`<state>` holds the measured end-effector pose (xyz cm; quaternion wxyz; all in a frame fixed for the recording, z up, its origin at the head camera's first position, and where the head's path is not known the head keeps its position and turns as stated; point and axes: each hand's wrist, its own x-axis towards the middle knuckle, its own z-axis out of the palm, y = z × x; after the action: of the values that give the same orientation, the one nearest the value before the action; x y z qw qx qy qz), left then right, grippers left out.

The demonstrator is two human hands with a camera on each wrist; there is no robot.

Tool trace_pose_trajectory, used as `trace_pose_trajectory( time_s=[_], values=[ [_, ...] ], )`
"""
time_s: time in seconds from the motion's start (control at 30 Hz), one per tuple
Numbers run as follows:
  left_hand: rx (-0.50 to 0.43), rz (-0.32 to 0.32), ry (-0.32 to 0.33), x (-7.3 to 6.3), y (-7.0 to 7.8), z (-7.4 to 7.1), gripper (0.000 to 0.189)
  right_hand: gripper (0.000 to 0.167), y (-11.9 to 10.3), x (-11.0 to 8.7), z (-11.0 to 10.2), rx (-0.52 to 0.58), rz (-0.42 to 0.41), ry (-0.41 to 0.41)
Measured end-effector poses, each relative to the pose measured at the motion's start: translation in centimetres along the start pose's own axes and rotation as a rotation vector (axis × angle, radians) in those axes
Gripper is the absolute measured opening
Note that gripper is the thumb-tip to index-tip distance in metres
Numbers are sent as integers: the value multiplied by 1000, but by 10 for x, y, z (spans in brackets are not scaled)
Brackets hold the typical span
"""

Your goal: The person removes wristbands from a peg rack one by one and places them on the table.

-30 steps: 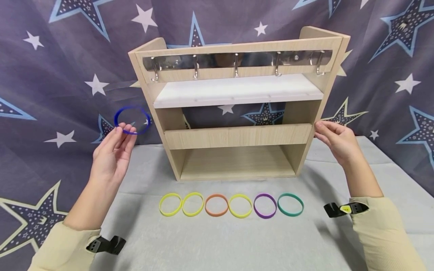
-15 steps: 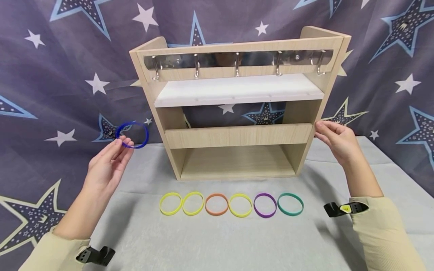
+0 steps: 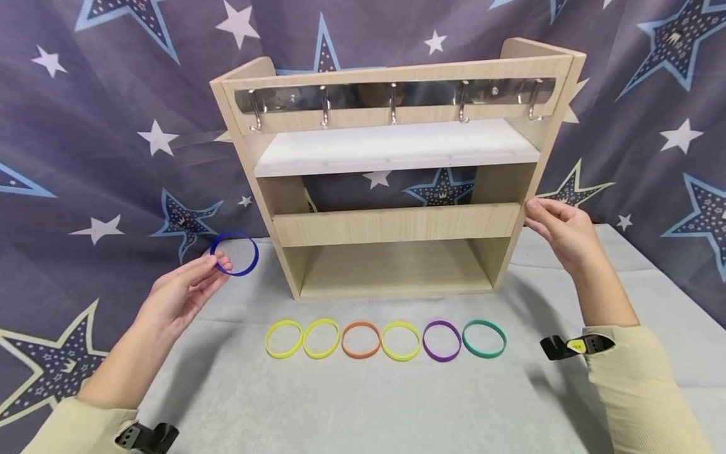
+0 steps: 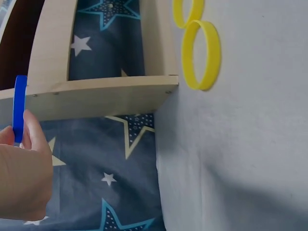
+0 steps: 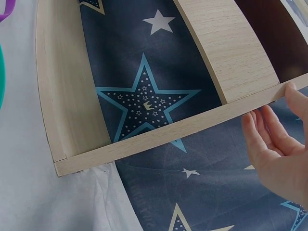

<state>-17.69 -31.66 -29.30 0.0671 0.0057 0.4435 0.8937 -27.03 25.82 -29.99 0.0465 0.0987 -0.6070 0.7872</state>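
Note:
My left hand (image 3: 180, 295) pinches a blue silicone wristband (image 4: 19, 103) between thumb and fingers, left of a wooden shelf unit (image 3: 397, 227). The band is held up in the air, apart from the unit. At the unit's right side, my right hand (image 3: 564, 236) grips the edge of the side panel (image 5: 192, 122), thumb on the front edge and fingers against the outer face. Along the unit's top runs a metal hook rail (image 3: 357, 96) with several bare hooks.
On the grey cloth in front of the unit lie several wristbands in a row: yellow ones (image 3: 267, 345), an orange one (image 3: 361, 356), a purple one (image 3: 442, 359) and a green one (image 3: 484, 355). A white shelf (image 3: 397, 148) sits below the rail. Behind hangs a star-patterned curtain (image 3: 113, 170).
My left hand has lowered the blue wristband and, lately, brought it a little to the right towards the shelf unit. My right hand stays on the side panel.

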Motion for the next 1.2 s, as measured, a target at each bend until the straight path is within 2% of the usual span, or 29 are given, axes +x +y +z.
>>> trace_pose_trajectory(
  time_s=[0.1, 0.2, 0.3, 0.47, 0.7, 0.73, 0.8, 0.93, 1.2],
  values=[
    [30, -34, -23, 1, -1, -6, 28, 10, 0, 0, 0, -3, -3, -1],
    [72, -93, -51, 2, -1, -14, 30, 12, 0, 0, 0, 7, -5, -4],
    [147, -146, -74, 3, -2, -23, 31, 13, 0, 0, 0, 15, -3, -10],
    [264, -197, -107, 5, -4, -37, 32, 14, 1, 0, 0, 14, -1, -14],
    [487, -276, -249, 6, -7, -54, 29, 13, 1, 0, 1, 8, -8, -4],
    [523, -286, -251, 6, -8, -56, 27, 13, 1, 0, 1, 12, -9, -4],
    [599, -303, -239, 6, -10, -60, 22, 14, 1, -1, 1, 15, -10, -4],
    [731, -344, -158, 9, -13, -66, 14, 14, 1, -1, 1, 20, -15, -6],
    [822, -379, -57, 9, -22, -79, 29, 13, 3, 0, 1, 21, -43, -23]
  ],
)
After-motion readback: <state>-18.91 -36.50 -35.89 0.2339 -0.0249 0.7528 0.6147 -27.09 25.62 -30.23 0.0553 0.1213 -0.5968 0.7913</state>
